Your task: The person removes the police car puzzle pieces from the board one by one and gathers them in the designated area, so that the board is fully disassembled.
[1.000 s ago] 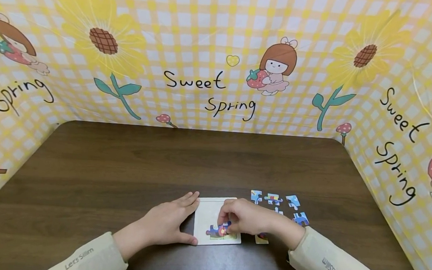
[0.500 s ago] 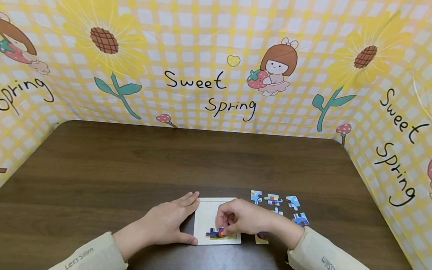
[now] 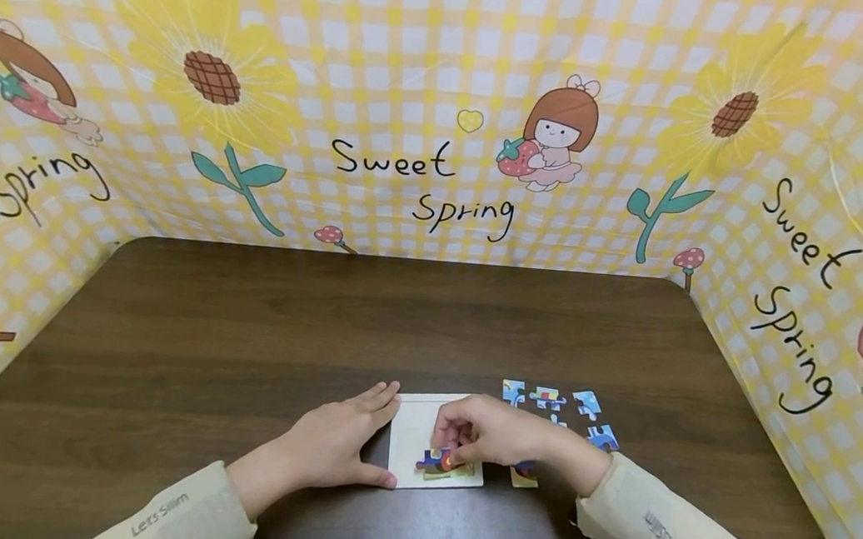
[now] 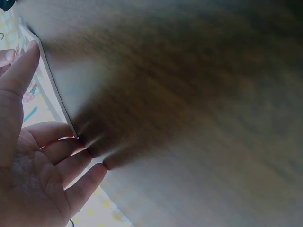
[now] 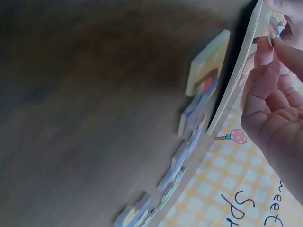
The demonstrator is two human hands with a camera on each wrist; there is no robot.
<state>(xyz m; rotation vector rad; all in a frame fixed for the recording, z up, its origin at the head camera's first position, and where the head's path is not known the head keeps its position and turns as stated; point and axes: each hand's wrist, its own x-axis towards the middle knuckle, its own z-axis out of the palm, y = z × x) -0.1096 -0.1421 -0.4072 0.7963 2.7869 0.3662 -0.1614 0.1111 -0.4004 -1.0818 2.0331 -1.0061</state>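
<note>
My left hand (image 3: 332, 442) lies along the left side of a pale puzzle tray (image 3: 413, 423), its thumb and fingertips touching the edge. In the left wrist view, the fingers of that left hand (image 4: 42, 165) are spread and fairly straight. Over the tray's lower part, my right hand (image 3: 491, 432) pinches a blue and red jigsaw piece (image 3: 433, 460) between thumb and fingers. Beneath it a yellow-green patch shows on the tray, partly hidden by the hand. In the right wrist view, the pinched jigsaw piece (image 5: 271, 39) appears edge-on.
To the right of the tray lie several loose pieces, among them a rainbow piece (image 3: 547, 397), a blue piece (image 3: 603, 437) and one near the front (image 3: 525, 475). My right forearm partly covers some. A checked cloth (image 3: 384, 91) stands behind the brown table (image 3: 248, 315).
The piece in my right hand has shifted and changed its tilt slightly over the lower part of the tray. My left hand has stayed at the tray's left edge.
</note>
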